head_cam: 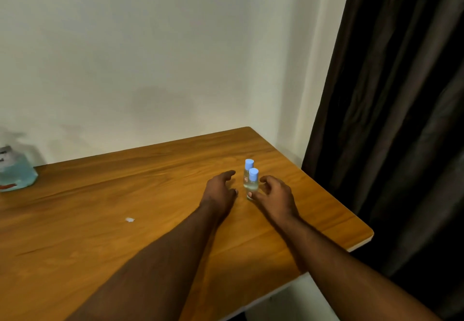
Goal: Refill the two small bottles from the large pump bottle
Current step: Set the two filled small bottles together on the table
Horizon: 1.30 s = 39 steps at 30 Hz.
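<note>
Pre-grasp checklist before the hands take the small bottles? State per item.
1. Both small bottles upright, caps on: near bottle, far bottle: ok.
2. Left hand free, beside them: ok.
3. Right hand free, fingers open: ok; whether its thumb touches the near bottle: cannot tell.
4. Pump bottle in view: partly, cut off at the left edge; pump head: cannot tell.
5. Bottles clear of the table edge: ok.

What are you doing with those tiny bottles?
A person is reaching with both hands toward two small bottles with blue caps, standing close together near the right end of a wooden table. The left hand and right hand sit on either side of them, fingers loosely spread, with no grip yet. Both caps are on. The large bottle of blue liquid stands far off at the left edge.
</note>
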Available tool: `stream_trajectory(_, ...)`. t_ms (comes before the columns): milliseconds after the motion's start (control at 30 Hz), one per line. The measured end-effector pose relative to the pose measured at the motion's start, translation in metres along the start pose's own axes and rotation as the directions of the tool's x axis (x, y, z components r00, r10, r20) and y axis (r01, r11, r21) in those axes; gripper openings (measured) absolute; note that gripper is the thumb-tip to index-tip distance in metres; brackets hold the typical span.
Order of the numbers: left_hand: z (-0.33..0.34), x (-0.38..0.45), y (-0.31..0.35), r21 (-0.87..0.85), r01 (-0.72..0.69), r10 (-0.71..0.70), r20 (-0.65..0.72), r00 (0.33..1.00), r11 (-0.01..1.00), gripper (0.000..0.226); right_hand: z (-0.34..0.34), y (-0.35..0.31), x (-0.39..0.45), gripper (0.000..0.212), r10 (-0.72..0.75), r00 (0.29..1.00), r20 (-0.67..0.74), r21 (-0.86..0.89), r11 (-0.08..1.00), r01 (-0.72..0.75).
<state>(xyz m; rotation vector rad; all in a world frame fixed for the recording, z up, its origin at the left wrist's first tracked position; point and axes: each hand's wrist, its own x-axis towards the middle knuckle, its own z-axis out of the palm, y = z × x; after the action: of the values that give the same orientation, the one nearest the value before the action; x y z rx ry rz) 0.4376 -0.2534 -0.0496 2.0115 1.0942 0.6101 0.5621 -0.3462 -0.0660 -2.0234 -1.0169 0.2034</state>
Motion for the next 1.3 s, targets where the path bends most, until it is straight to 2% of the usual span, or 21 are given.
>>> stream_trajectory(167, 0.015, 0.021, 0.004, -0.097, 0.001, 0.0, 0.001, 1.0, 0.995, 0.071, 0.004, 0.006, 0.018, 0.03, -0.046, 0.988, 0.148, 0.247, 0.969, 0.008)
stream_trajectory(300, 0.021, 0.042, 0.003, -0.018, -0.088, 0.088, 0.011, 0.996, 0.996, 0.074, 0.0, 0.025, 0.033, 0.03, -0.049, 0.988, 0.147, 0.385, 0.923, -0.012)
stream_trajectory(400, 0.03, 0.058, 0.001, -0.022, -0.122, 0.123, 0.048, 0.991, 0.992, 0.055, -0.006, 0.035, 0.053, 0.031, -0.001, 0.991, 0.134, 0.434, 0.899, -0.058)
stream_trajectory(467, 0.036, 0.066, -0.003, -0.105, -0.138, 0.146, 0.072, 0.987, 0.985, 0.038, -0.013, 0.035, 0.068, 0.029, 0.011, 0.992, 0.127, 0.458, 0.886, -0.068)
stream_trajectory(567, 0.038, 0.082, -0.006, -0.314, -0.127, 0.148, 0.044, 0.988, 0.941, 0.03, -0.014, 0.028, 0.093, 0.024, -0.025, 0.99, 0.138, 0.462, 0.886, -0.042)
stream_trajectory(633, 0.032, 0.105, -0.006, -0.377, -0.14, 0.138, -0.033, 0.99, 0.916, 0.025, -0.005, 0.023, 0.121, 0.023, -0.044, 0.987, 0.155, 0.464, 0.885, -0.033)
stream_trajectory(800, -0.003, 0.18, -0.01, -0.265, -0.234, 0.185, -0.197, 0.963, 0.936, 0.03, 0.031, 0.002, 0.203, 0.022, -0.093, 0.987, 0.135, 0.463, 0.886, 0.02)
stream_trajectory(967, -0.019, 0.254, -0.034, -0.183, -0.181, 0.118, -0.311, 0.943, 0.966, 0.03, 0.075, -0.021, 0.277, 0.028, -0.132, 0.983, 0.129, 0.427, 0.902, 0.065)
stream_trajectory(1233, -0.013, 0.316, -0.06, -0.168, -0.116, 0.063, -0.292, 0.954, 0.979, 0.028, 0.129, -0.011, 0.339, 0.034, -0.096, 0.995, 0.032, 0.329, 0.941, 0.08)
stream_trajectory(1300, -0.005, 0.327, -0.065, -0.181, -0.088, 0.033, -0.289, 0.957, 0.98, 0.028, 0.134, -0.007, 0.342, 0.032, -0.096, 0.994, 0.044, 0.295, 0.952, 0.079)
